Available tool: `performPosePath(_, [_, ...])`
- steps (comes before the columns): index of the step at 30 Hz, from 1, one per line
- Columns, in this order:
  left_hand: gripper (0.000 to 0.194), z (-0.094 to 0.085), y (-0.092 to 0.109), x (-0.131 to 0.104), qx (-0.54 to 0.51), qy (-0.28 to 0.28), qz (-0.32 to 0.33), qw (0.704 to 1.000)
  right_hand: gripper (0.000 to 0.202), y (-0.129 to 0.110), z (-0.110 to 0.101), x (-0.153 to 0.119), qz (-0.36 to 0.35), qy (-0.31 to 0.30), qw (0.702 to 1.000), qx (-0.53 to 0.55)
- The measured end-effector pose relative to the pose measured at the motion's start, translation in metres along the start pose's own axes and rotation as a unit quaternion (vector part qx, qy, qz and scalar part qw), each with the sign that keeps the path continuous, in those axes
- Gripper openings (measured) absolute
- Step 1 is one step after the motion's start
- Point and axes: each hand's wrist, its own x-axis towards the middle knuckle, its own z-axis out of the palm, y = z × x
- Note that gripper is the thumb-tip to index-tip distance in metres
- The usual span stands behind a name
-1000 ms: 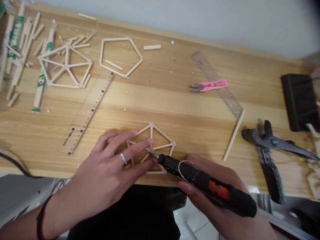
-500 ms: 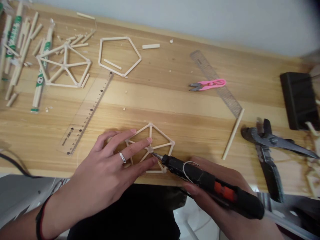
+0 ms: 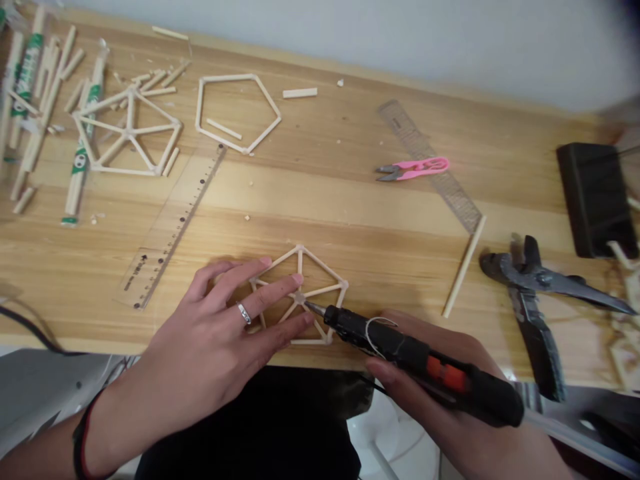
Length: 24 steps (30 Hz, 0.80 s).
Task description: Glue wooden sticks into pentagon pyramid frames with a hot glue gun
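Note:
A pentagon frame of thin wooden sticks with spokes [image 3: 323, 291] lies flat near the table's front edge. My left hand [image 3: 225, 320], with a ring on one finger, rests spread over the frame's left side, fingertips on its sticks. My right hand [image 3: 425, 373] is wrapped round a black glue gun [image 3: 395, 350] with orange-red parts. The gun's metal tip points left and is at the frame's central joint, touching it or very close. A whitish blob covers that joint.
At the left are a second spoked frame [image 3: 129, 132], wrapped stick bundles [image 3: 83, 153] and a clear ruler [image 3: 175, 223]. An open pentagon [image 3: 253, 77] lies behind. To the right are pink snips [image 3: 420, 168], another ruler [image 3: 430, 163], a stick [image 3: 464, 267], pliers [image 3: 537, 280] and a black box [image 3: 595, 200].
The glue gun's tip has shifted very slightly at the central joint, and its rear end has moved a little left and up. My left hand keeps its place on the frame.

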Motion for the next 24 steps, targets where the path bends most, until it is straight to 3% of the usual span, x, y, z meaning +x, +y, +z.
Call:
performPosePath(13, [0.04,0.0,-0.001,0.0,0.002,0.0,0.004,1.0,0.036,0.002,0.003,-0.002,0.011,0.033,0.999,0.018])
performPosePath(18, [0.039,0.0,0.0,0.002,-0.001,0.007,0.0,1.0,0.035,0.025,0.008,-0.026,0.07,0.175,0.982,-0.007])
performPosePath(20, [0.038,0.0,0.0,0.002,0.0,0.006,0.001,1.0,0.036,0.027,0.006,-0.026,0.063,0.162,0.985,0.009])
performPosePath(24, [0.039,-0.001,0.0,0.002,0.001,0.004,0.004,1.0,0.038,0.014,0.0,-0.011,0.04,0.065,0.996,0.047])
